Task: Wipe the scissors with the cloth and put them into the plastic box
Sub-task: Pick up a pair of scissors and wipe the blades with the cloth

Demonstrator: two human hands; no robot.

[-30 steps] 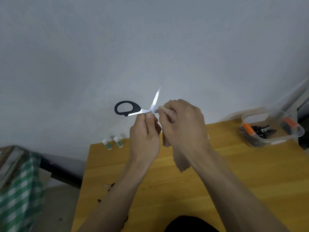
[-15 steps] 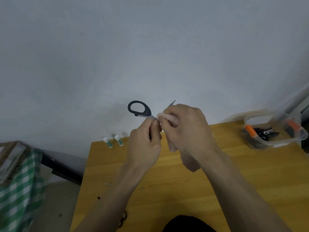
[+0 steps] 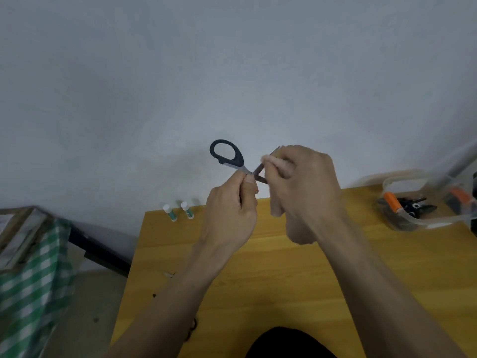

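Two bare hands hold one pair of black-handled steel scissors (image 3: 233,161) in the air above a yellow wooden surface (image 3: 284,280), against a plain grey wall (image 3: 232,60). The left hand (image 3: 229,213) pinches the scissors near the pivot between thumb and curled fingers, with one oval handle loop standing up and to the left. The right hand (image 3: 302,184) is curled round a pale beige cloth (image 3: 277,165), pressing it over one blade whose tip just shows past the knuckles; a fold of the cloth hangs below the palm. The blades are spread apart. At the far right edge of the surface stands one clear plastic box (image 3: 423,218), well apart from the hands, holding what look like two orange-and-black tools, though blur makes the count uncertain. Two small white-capped green glue sticks (image 3: 178,211) stand side by side near the far left corner of the surface. One green-and-white checked fabric (image 3: 31,280) hangs over something at the left, off the surface
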